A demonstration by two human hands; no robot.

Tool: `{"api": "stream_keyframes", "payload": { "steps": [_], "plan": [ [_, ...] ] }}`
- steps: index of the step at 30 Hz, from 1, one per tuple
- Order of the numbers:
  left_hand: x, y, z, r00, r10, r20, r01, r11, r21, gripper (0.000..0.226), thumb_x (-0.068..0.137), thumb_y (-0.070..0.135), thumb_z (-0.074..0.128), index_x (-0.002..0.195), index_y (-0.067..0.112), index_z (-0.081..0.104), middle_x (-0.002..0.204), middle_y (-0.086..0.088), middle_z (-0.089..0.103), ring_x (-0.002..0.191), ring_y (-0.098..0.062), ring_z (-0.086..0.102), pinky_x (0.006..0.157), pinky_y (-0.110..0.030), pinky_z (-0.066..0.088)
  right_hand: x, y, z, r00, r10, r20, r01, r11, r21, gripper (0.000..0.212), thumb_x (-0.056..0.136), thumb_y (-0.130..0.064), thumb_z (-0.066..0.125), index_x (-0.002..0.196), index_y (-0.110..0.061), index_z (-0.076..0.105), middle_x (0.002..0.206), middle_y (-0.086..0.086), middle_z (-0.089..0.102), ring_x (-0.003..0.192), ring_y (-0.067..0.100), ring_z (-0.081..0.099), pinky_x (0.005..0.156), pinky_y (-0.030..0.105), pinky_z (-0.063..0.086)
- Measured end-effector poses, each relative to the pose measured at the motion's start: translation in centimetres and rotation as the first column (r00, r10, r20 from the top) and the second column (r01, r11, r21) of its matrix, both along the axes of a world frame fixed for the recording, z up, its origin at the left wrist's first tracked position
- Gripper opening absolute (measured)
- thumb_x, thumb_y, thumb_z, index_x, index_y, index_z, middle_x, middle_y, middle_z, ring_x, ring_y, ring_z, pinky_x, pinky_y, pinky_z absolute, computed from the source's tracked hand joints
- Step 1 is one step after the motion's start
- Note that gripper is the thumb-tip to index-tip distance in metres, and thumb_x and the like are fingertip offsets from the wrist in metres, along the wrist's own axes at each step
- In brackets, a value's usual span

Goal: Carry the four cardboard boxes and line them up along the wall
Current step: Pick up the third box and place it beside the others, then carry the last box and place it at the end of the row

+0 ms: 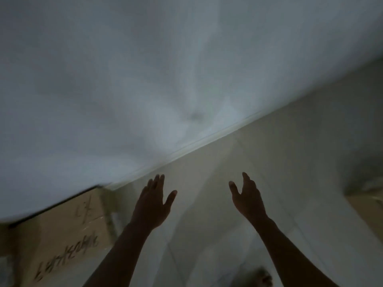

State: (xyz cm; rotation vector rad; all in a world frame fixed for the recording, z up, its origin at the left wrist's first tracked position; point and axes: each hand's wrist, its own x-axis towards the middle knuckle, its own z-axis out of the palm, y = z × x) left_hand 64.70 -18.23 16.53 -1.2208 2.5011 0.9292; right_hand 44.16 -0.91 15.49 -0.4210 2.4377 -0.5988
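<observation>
Bare indoor room, dim and blurred; looks like an unfurnished or storage corner of a home, exact use unclear. Plain white wall meets a pale glossy tiled floor along a narrow light skirting board. 1 taped cardboard box with handwritten marks sits against the wall at lower left; the edge of another box shows at right.
</observation>
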Motion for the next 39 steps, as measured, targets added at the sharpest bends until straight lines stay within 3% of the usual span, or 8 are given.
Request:
{"api": "stream_keyframes", "payload": {
  "steps": [11, 20, 25, 28, 33, 37, 39],
  "plan": [
    [-37.0, 22.3, 4.2, 0.901, -0.433, -0.034, 0.434, 0.898, 0.073, 0.072, 0.097, 0.056, 0.028, 0.156, 0.017, 0.012, 0.165, -0.003, 0.015, 0.153, -0.02, 0.011, 0.123, -0.035, 0.012, -26.2, 29.8, 5.3, 0.906, -0.412, -0.098, 0.419, 0.906, 0.058, 0.071, 0.099, -0.048, 0.045, 0.155, -0.011, 0.023, 0.155, 0.016, 0.036, 0.138, 0.033, 0.043, 0.107, 0.042, 0.039],
    [-53.5, 37.5, 1.6, 0.758, -0.652, -0.027, 0.649, 0.749, 0.128, 0.07, 0.098, 0.054, 0.03, 0.155, 0.015, 0.016, 0.163, -0.006, 0.021, 0.151, -0.023, 0.018, 0.122, -0.039, 0.022, -36.4, 46.3, 3.3, 0.781, -0.599, -0.175, 0.62, 0.777, 0.112, 0.06, 0.098, -0.04, 0.051, 0.148, -0.01, 0.036, 0.143, 0.019, 0.049, 0.127, 0.039, 0.053, 0.097, 0.052, 0.051],
    [-61.3, 42.4, -2.4, 0.697, -0.717, -0.011, 0.712, 0.689, 0.135, 0.07, 0.098, 0.052, 0.031, 0.154, 0.013, 0.018, 0.162, -0.009, 0.026, 0.15, -0.024, 0.022, 0.121, -0.039, 0.023, -42.1, 52.2, -0.9, 0.722, -0.683, -0.114, 0.692, 0.712, 0.12, 0.064, 0.096, -0.044, 0.052, 0.148, -0.012, 0.033, 0.141, 0.023, 0.047, 0.115, 0.04, 0.062, 0.087, 0.051, 0.057],
    [-66.7, 45.8, -5.9, 0.674, -0.739, -0.016, 0.731, 0.663, 0.159, 0.069, 0.099, 0.049, 0.034, 0.154, 0.011, 0.02, 0.16, -0.01, 0.029, 0.148, -0.022, 0.026, 0.119, -0.035, 0.025, -45.7, 56.5, -6.2, 0.676, -0.734, -0.065, 0.736, 0.666, 0.121, 0.068, 0.092, -0.055, 0.049, 0.145, -0.016, 0.031, 0.133, 0.021, 0.056, 0.103, 0.035, 0.068, 0.079, 0.05, 0.06],
    [-74.4, 51.8, -13.1, 0.663, -0.749, -0.019, 0.727, 0.637, 0.255, 0.075, 0.096, 0.052, 0.039, 0.155, 0.011, 0.016, 0.161, -0.01, 0.026, 0.148, -0.025, 0.027, 0.116, -0.037, 0.027, -50.6, 62.8, -14.3, 0.527, -0.85, -0.025, 0.838, 0.515, 0.181, 0.068, 0.092, -0.051, 0.053, 0.142, -0.009, 0.035, 0.126, 0.023, 0.058, 0.09, 0.036, 0.071, 0.065, 0.046, 0.062],
    [-77.7, 55.3, -18.3, 0.7, -0.714, 0.008, 0.67, 0.66, 0.341, 0.081, 0.095, 0.052, 0.044, 0.155, 0.009, 0.011, 0.161, -0.016, 0.025, 0.147, -0.03, 0.029, 0.116, -0.038, 0.028, -51.8, 66.0, -18.3, 0.415, -0.909, -0.045, 0.883, 0.39, 0.259, 0.063, 0.094, -0.044, 0.057, 0.137, -0.002, 0.038, 0.124, 0.027, 0.058, 0.102, 0.041, 0.065, 0.079, 0.047, 0.058],
    [-78.5, 56.5, -20.0, 0.725, -0.688, 0.028, 0.623, 0.672, 0.4, 0.083, 0.095, 0.053, 0.044, 0.156, 0.01, 0.007, 0.162, -0.014, 0.022, 0.148, -0.03, 0.027, 0.117, -0.038, 0.026, -52.0, 66.6, -19.9, 0.358, -0.933, -0.036, 0.909, 0.34, 0.242, 0.06, 0.089, -0.042, 0.062, 0.13, -0.002, 0.042, 0.117, 0.022, 0.064, 0.098, 0.039, 0.067, 0.079, 0.046, 0.058]
  ]
}}
